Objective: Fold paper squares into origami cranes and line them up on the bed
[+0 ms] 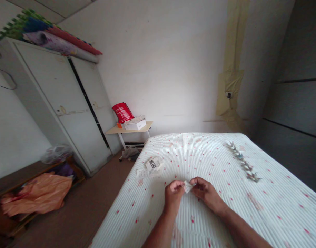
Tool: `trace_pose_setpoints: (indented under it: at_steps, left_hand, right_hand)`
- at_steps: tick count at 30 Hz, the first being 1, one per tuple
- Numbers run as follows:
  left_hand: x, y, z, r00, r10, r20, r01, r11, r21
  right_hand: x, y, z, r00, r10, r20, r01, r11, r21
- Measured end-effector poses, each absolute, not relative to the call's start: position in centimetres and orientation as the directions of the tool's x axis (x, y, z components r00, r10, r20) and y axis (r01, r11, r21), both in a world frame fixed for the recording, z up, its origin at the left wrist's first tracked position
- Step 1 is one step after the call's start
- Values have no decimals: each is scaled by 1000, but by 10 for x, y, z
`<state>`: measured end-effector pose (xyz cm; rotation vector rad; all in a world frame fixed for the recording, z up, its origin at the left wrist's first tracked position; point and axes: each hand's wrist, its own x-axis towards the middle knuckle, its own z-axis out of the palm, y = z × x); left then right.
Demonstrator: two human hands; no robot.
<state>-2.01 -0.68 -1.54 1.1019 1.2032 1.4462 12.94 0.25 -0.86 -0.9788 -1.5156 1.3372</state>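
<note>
A small piece of folded paper [187,186] is pinched between both hands, just above the mattress. My left hand [174,194] grips its left side with thumb and forefinger. From the other side, the fingers of my right hand [206,193] close on its right edge. Printed paper pieces [154,163] lie flat to the left, beyond my left hand. Off to the right runs a slanting row of several small pointed folded-paper figures [247,166], which look like paper cranes; none is touched by a hand.
The striped mattress [184,148] with red spots fills the area under my hands. A small table [147,124] behind its far left corner carries a red bag [123,112] and a white box [136,124]. A grey cabinet [77,113] and an orange plastic bag [41,193] are at left.
</note>
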Motion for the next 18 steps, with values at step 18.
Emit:
trace_pose_setpoints:
  at_steps: [18]
  left_hand:
    - [-20, -9, -20, -61, 978, 202, 69, -198, 978]
  right_hand:
    - [130, 3, -10, -265, 949, 172, 51, 192, -980]
